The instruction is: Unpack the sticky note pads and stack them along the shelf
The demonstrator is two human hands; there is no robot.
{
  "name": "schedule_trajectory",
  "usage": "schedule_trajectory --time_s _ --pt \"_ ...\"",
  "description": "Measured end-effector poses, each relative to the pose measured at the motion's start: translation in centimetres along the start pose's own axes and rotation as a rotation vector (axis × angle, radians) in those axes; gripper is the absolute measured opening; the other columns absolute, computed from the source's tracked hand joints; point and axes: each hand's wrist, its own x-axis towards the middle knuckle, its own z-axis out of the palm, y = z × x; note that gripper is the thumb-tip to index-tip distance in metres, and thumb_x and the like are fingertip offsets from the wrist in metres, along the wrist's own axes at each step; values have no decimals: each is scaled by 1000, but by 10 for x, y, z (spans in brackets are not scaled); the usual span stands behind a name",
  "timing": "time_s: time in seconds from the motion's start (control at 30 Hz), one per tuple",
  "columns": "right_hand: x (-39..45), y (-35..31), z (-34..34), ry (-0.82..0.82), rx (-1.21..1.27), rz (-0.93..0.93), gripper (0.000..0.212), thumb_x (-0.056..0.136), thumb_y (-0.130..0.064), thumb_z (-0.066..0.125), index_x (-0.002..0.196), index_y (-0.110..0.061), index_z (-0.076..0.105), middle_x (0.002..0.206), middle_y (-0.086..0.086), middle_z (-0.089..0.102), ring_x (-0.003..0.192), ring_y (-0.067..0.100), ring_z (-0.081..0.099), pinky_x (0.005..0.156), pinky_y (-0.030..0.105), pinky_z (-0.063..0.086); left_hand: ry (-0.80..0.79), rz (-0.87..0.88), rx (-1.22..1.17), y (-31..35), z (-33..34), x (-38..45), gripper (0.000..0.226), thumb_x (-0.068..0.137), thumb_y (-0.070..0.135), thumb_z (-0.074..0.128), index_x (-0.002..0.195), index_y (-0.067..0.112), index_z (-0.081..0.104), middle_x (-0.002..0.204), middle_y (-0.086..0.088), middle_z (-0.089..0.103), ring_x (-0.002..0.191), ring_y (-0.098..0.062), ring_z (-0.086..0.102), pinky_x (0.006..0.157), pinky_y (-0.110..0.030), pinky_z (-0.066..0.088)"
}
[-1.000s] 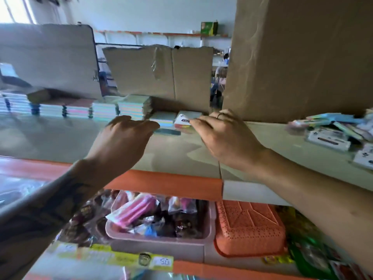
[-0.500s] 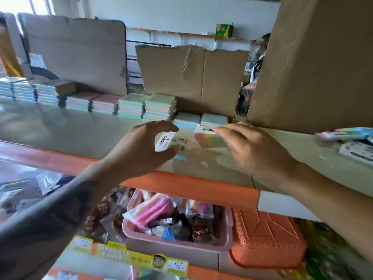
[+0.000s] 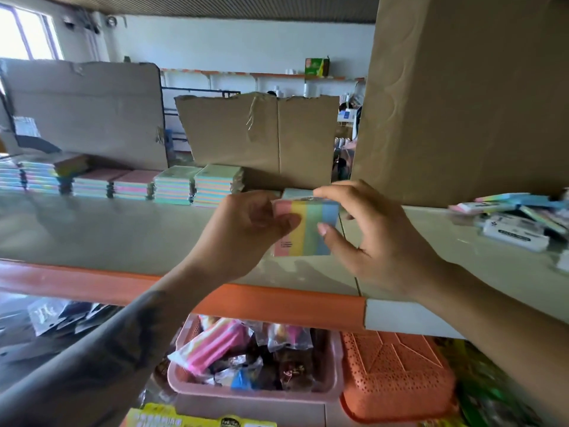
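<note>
A tall cardboard box (image 3: 462, 97) stood on the right of the pale shelf (image 3: 107, 229), whose front edge carried an orange strip (image 3: 277, 306). Flattened cardboard sheets (image 3: 261, 137) leaned upright along the back. In front of them ran a row of stacked sticky note pads (image 3: 197, 184), pastel-edged, set side by side from the left end to about the middle. A loose heap of wrapped pads (image 3: 514, 220) lay on the shelf at the right. Below the shelf sat a pink basket (image 3: 255, 392) of packets beside an orange basket (image 3: 397, 377).

Above the middle of the shelf, both hands held one striped pad (image 3: 308, 229), pink, yellow, green and blue, lifted clear of the surface. The left hand (image 3: 243, 232) had its fingers closed on the pad's left edge; the right hand (image 3: 375, 238) pinched its right side, thumb in front.
</note>
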Motion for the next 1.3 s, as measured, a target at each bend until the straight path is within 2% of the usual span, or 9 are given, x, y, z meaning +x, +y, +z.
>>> schedule_trajectory --time_s 0.13,0.27,0.43,0.6,0.77,0.9,1.1,1.23,1.3 --pt "-5 -1 1 -87 -230 -43 75 83 -55 73 143 -16 53 146 10 48 135 29 47 110 44 41 -17 -34 -115 2 5 2 26 87 26 79 83 1 71 75 -1 73 69 -4 57 66 -22 47" --pt "2 -4 5 -147 -266 -6 80 77 -65 69 145 -27 46 136 2 50 124 26 51 104 44 41 -32 -44 -93 2 6 2 53 86 43 75 77 -7 62 68 1 57 64 -5 42 56 -23 34" --pt "17 3 12 -287 -151 123 88 69 -71 76 141 -37 39 124 -7 52 117 15 51 105 41 34 1 -25 236 -7 -12 3 45 89 58 57 72 17 64 57 19 55 54 8 46 55 -21 37" --pt "34 21 24 -438 -75 344 79 65 -77 72 131 -40 50 128 -11 58 118 16 55 104 47 41 13 -174 569 -24 -38 -5 53 73 73 57 104 31 68 103 18 71 102 -7 65 82 -28 46" --pt "27 36 38 -583 -49 451 89 55 -94 53 129 -45 54 139 -12 57 127 17 53 107 46 42 -115 -298 810 -25 -37 -12 90 50 90 47 127 43 52 128 8 60 114 -23 60 96 -39 48" --pt "16 40 43 -594 -8 462 80 63 -94 50 126 -46 57 136 -14 59 126 15 53 105 43 45 -132 -313 884 -29 -34 -10 88 54 89 54 129 42 50 128 7 59 117 -24 57 95 -37 44" --pt "13 36 47 -564 -33 398 76 68 -92 49 125 -42 56 133 -16 54 127 12 49 107 44 42 -76 -228 769 -27 -34 -15 59 60 60 63 115 39 60 109 6 61 97 -22 59 77 -31 40" --pt "15 21 53 -303 -64 146 61 79 -73 60 124 -31 62 134 -11 58 129 16 52 107 51 40 36 -207 434 -24 -36 -18 27 74 41 73 98 32 66 76 18 63 55 1 56 57 -25 42" --pt "18 13 57 -179 -117 -12 54 85 -60 64 125 -23 63 129 -5 63 123 21 57 102 47 40 31 -183 253 -23 -37 -18 21 74 40 66 91 29 69 74 17 66 51 3 55 55 -27 41"
